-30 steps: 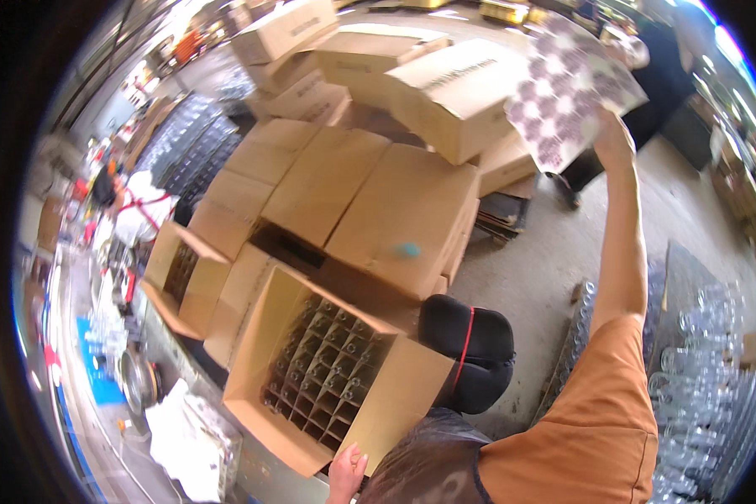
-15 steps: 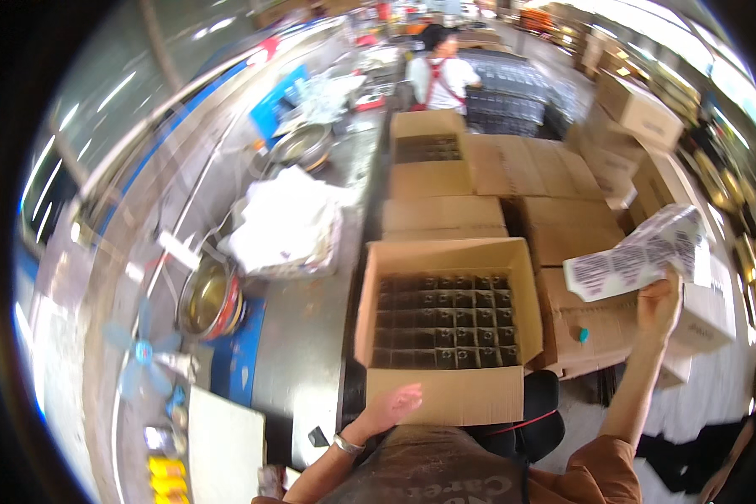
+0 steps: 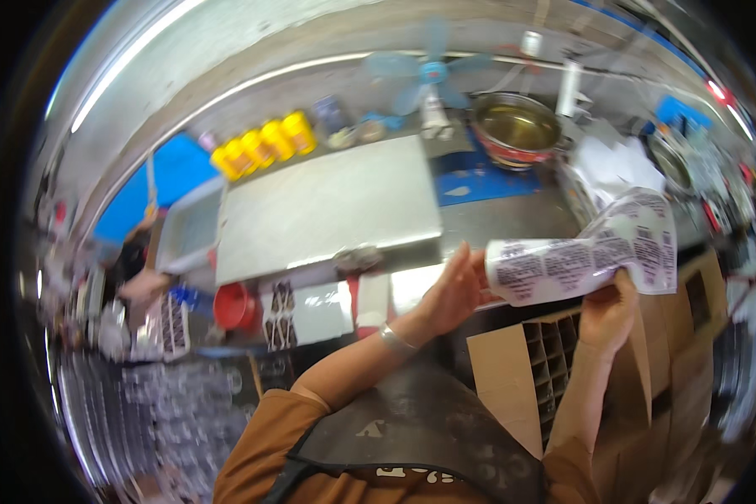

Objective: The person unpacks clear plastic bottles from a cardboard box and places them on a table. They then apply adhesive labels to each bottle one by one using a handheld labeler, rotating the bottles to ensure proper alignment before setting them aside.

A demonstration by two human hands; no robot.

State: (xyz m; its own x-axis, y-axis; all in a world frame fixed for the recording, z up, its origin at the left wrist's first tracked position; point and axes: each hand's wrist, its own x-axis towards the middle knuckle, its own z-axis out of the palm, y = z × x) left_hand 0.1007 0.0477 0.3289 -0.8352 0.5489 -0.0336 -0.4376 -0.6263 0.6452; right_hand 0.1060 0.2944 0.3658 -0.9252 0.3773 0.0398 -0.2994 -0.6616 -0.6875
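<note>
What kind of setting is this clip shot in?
Probably a packing workshop or small factory. Both hands, left hand and right hand, hold a printed sheet of labels over an open brown cardboard box with cell dividers, beside a long grey metal workbench.

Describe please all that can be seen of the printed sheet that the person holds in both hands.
The printed sheet is white and thin, like paper or flexible film, covered with rows of dark printed blocks. It is curled and bent, not flat, held up in the air above the open cardboard box with dividers. The right hand grips its lower right edge; the left hand touches its left end. A grey worktable lies behind it.
</note>
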